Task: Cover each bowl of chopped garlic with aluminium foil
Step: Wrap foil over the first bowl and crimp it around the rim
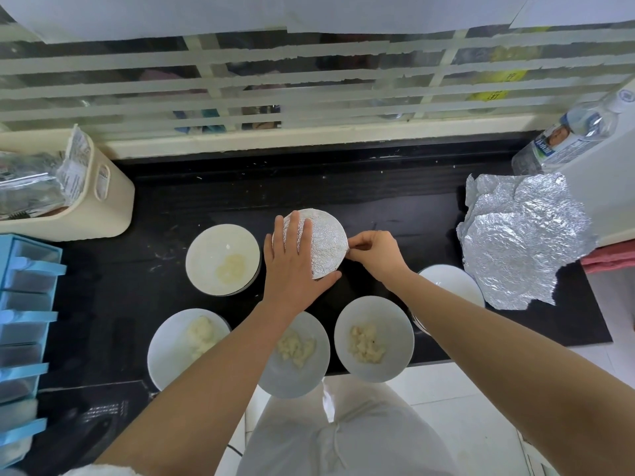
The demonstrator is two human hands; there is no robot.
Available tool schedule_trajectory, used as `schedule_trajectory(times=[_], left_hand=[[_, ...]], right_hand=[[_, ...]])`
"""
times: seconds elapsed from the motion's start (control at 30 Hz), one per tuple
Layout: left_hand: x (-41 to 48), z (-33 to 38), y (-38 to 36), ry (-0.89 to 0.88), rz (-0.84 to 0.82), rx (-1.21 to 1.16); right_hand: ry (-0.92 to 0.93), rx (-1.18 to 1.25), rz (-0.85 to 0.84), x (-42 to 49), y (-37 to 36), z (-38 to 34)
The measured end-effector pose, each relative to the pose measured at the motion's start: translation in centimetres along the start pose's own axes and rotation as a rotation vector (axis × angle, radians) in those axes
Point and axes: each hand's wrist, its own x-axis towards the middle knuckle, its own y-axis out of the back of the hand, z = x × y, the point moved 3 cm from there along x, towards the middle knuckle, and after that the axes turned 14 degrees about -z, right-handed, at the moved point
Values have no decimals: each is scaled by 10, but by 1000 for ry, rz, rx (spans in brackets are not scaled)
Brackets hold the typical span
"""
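A bowl wrapped in aluminium foil (324,240) stands at the middle of the black counter. My left hand (292,262) lies flat on its foil top with fingers spread. My right hand (372,250) pinches the foil at the bowl's right rim. Open white bowls of chopped garlic stand around it: one to the left (221,259), and three along the front edge (178,345), (295,359), (374,338). Another white bowl (453,281) is partly hidden behind my right forearm. Loose crumpled foil sheets (522,242) lie at the right.
A cream bin (113,201) with foil packaging stands at the back left. Blue plastic drawers (27,304) run along the left edge. A water bottle (567,135) stands at the back right beside a white block. A window with taped strips backs the counter (378,187).
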Motion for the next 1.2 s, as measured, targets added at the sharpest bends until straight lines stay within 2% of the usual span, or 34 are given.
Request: schedule_trajectory(times=[0.37, 0.7, 1.2], left_hand=[[0, 2, 1, 5, 4, -11], [1, 3, 0, 6, 39, 4], [3, -1, -4, 38, 63, 79]], right_hand=[[-60, 68, 42, 2, -4, 4], [-131, 641, 79, -7, -16, 3], [-57, 504, 90, -1, -22, 1]])
